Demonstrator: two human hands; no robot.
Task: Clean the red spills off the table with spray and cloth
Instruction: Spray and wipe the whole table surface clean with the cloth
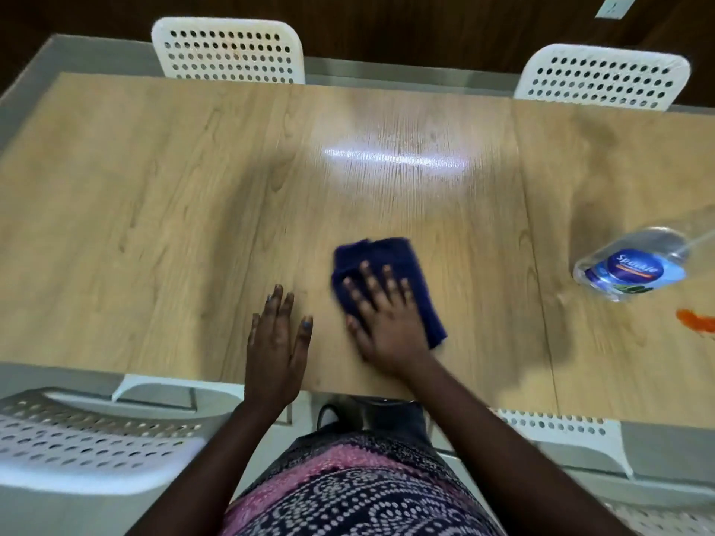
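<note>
Right hand (381, 319) flat on the cloth (390, 280), wiping mid-bench (154, 187), left hand (276, 338) spread bare beside it; next, reach right to the red spill (696, 322) by the spray (630, 265).

You get one head-worn view, steeply down and forward, close over the table (154, 195); far edge at twelve o'clock, your torso at six.
</note>
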